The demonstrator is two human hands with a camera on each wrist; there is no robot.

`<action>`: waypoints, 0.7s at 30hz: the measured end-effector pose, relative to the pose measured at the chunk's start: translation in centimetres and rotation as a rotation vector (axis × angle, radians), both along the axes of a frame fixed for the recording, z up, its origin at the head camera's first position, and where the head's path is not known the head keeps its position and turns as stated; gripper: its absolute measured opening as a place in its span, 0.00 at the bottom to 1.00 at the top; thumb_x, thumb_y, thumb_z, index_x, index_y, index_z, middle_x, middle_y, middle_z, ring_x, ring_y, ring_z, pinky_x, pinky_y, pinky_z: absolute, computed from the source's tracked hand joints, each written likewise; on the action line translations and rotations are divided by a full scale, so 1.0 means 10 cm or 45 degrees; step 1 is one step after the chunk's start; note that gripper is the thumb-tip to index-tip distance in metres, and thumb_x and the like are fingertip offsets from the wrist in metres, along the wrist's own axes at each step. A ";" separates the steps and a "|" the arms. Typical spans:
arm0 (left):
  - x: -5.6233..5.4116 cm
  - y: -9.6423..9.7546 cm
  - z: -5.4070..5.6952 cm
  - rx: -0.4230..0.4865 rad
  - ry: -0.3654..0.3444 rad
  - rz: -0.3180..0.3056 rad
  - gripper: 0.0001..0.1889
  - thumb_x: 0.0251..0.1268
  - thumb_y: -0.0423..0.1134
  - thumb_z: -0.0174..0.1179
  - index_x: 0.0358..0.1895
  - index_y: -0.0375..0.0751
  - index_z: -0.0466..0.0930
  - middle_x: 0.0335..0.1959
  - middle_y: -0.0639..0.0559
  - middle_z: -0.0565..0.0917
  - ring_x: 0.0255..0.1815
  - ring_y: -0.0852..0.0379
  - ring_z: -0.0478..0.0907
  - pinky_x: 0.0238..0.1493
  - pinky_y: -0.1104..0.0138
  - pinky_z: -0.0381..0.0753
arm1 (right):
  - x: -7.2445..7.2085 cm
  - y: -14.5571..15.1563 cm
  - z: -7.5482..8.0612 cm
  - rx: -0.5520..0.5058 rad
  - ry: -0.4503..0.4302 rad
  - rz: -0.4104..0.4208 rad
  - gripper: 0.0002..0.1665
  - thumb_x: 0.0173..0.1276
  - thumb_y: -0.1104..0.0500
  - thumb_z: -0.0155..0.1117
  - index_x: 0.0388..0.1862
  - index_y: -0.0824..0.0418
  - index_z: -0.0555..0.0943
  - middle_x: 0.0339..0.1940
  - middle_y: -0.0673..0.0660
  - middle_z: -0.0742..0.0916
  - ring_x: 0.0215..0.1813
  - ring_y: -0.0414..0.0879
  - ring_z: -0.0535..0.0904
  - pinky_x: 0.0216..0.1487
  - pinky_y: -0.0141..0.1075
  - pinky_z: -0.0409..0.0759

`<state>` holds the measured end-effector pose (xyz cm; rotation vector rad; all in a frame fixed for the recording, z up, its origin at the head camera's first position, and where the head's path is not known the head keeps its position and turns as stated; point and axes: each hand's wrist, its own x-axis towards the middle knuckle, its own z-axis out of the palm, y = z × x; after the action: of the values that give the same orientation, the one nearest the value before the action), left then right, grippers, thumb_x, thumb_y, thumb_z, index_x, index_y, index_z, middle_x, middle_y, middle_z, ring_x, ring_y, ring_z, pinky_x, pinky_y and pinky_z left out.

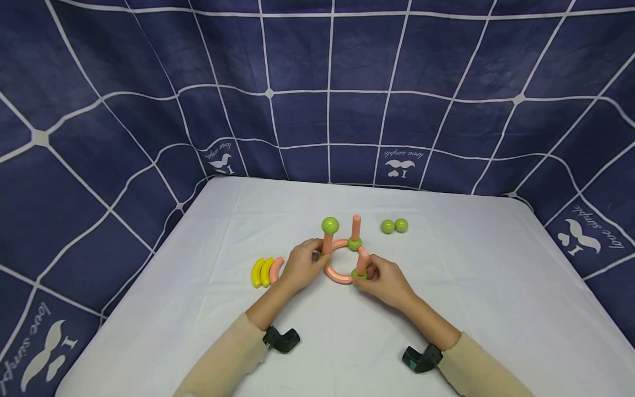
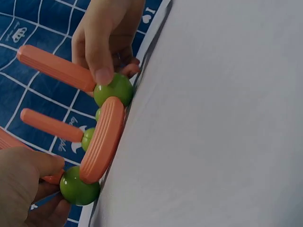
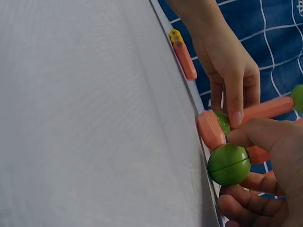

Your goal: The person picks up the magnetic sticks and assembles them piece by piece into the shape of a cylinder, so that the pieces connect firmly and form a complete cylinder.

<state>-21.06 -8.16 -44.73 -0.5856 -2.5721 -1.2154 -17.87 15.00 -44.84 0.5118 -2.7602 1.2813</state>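
A: The toy frame [image 1: 342, 259] sits mid-table on the white cloth [image 1: 446, 309]; pink ribbed rods joined by green balls; looks like light, stiff plastic; the joints probably pull apart easily, so grip at the balls, not the rod tips.

B: And the hands?

A: Left hand [image 1: 301, 266] has fingers curled round the base of the ball-topped post [image 1: 329, 236]; right hand [image 1: 384, 281] pinches the near green ball [image 3: 229, 164] under the short post [image 1: 362, 261]; neither hand is slack.
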 end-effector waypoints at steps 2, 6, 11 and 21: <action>-0.05 0.00 -0.01 0.032 -0.032 0.001 0.14 0.62 0.34 0.66 0.50 0.37 0.82 0.43 0.49 0.85 0.43 0.54 0.81 0.44 0.64 0.81 | 0.01 -0.02 0.00 -0.006 -0.006 0.023 0.15 0.53 0.56 0.77 0.34 0.57 0.78 0.24 0.48 0.78 0.25 0.40 0.72 0.26 0.32 0.73; -0.15 -0.01 -0.04 0.073 -0.054 -0.013 0.13 0.63 0.34 0.66 0.50 0.37 0.81 0.44 0.48 0.85 0.47 0.53 0.81 0.47 0.64 0.81 | 0.02 -0.06 0.00 -0.004 -0.023 0.042 0.17 0.51 0.61 0.77 0.39 0.62 0.79 0.24 0.48 0.79 0.25 0.40 0.72 0.27 0.32 0.73; -0.24 -0.02 -0.05 0.101 -0.044 -0.039 0.14 0.64 0.34 0.66 0.51 0.35 0.80 0.45 0.45 0.84 0.50 0.51 0.80 0.50 0.62 0.80 | 0.03 -0.14 0.00 -0.011 -0.015 0.049 0.17 0.52 0.64 0.75 0.40 0.65 0.80 0.23 0.48 0.79 0.25 0.39 0.73 0.27 0.31 0.74; -0.37 0.00 -0.09 0.120 -0.070 -0.047 0.14 0.65 0.37 0.65 0.51 0.36 0.80 0.47 0.44 0.84 0.52 0.49 0.80 0.55 0.60 0.77 | 0.02 -0.25 -0.03 -0.004 0.051 0.003 0.16 0.51 0.61 0.76 0.36 0.60 0.80 0.19 0.44 0.76 0.22 0.37 0.71 0.26 0.31 0.72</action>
<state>-24.79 -8.19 -45.61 -0.5896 -2.5419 -1.3751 -17.70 12.52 -45.12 0.5342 -2.7254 1.2617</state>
